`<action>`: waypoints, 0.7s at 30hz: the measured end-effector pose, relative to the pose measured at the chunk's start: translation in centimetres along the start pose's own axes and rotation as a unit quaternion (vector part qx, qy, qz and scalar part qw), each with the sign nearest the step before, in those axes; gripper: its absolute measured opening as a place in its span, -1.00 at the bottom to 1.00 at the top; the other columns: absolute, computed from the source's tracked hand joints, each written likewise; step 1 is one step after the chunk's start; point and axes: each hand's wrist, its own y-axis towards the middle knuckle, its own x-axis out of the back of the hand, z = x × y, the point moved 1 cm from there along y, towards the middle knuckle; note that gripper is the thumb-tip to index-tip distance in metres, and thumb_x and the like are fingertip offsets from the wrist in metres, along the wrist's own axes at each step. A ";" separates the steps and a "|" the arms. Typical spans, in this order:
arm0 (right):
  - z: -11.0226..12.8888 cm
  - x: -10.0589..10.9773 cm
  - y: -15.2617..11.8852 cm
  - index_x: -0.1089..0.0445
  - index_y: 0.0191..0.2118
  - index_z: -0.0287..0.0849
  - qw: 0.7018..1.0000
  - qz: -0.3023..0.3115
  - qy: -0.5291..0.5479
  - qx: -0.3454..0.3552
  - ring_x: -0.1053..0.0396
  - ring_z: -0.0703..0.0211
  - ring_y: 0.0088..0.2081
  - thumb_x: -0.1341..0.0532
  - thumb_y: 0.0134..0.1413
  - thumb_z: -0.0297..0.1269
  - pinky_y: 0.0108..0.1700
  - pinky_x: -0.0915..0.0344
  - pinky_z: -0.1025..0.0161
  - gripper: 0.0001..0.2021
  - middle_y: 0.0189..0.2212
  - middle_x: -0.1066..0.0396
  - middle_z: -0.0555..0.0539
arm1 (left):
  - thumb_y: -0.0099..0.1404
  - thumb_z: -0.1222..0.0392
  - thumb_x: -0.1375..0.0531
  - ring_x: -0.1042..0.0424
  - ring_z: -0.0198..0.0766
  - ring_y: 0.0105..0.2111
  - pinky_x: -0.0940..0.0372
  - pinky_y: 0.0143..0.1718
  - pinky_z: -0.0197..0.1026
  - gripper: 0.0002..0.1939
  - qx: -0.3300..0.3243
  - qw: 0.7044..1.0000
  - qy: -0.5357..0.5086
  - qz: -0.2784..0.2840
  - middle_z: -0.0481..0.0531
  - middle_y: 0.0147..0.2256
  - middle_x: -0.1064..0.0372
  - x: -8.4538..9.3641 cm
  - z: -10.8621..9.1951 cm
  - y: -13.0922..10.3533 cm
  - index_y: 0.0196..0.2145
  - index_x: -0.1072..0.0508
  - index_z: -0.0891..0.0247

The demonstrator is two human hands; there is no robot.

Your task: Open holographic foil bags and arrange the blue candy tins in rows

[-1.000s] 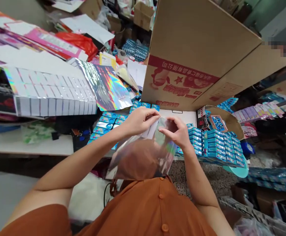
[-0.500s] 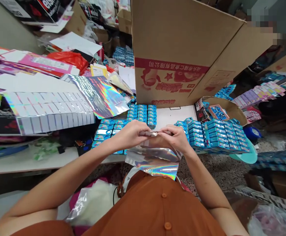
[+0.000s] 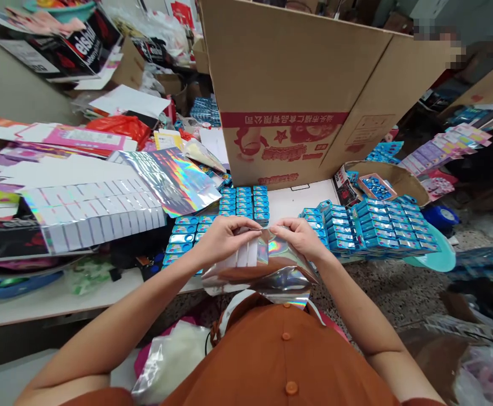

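Note:
My left hand point(image 3: 228, 241) and my right hand point(image 3: 299, 239) are close together in front of my chest. Both pinch the upper edge of a shiny holographic sheet point(image 3: 252, 273), which hangs bent towards me. Pale rectangles, like the labels of a sticker sheet, show on its upper left part. Just beyond my hands, small blue cases stand in rows point(image 3: 243, 202) on the table. More blue cases point(image 3: 181, 238) lie behind my left forearm, and tall stacks of them point(image 3: 392, 225) rise to the right of my right hand.
A large cardboard box point(image 3: 280, 67) stands upright behind the work area. At left, holographic sheets point(image 3: 174, 177) and a bank of white strips point(image 3: 98, 217) overlap the table. A shallow carton point(image 3: 411, 183) holds a pink tray of small blue pieces point(image 3: 375, 187). A turquoise basin point(image 3: 443, 256) sits at right.
My fingertips have come closer together along the sheet's upper edge. The sheet has tilted, so more of its face with the pale rectangles shows. My view has shifted slightly.

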 end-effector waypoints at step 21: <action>-1.2 -1.7 -1.7 -0.45 -0.05 -0.10 0.810 -0.139 -0.470 0.322 -0.34 0.10 -0.09 -0.12 0.22 -0.28 0.00 -0.26 0.10 -0.76 -0.05 -0.47 -0.06 | 0.31 -0.04 -0.03 -0.38 -0.28 -0.40 -0.26 -0.38 -0.31 -0.60 0.095 0.995 -0.007 0.042 -0.02 -0.38 -0.48 -1.0 0.1 0.3 -0.34 -0.52 0.31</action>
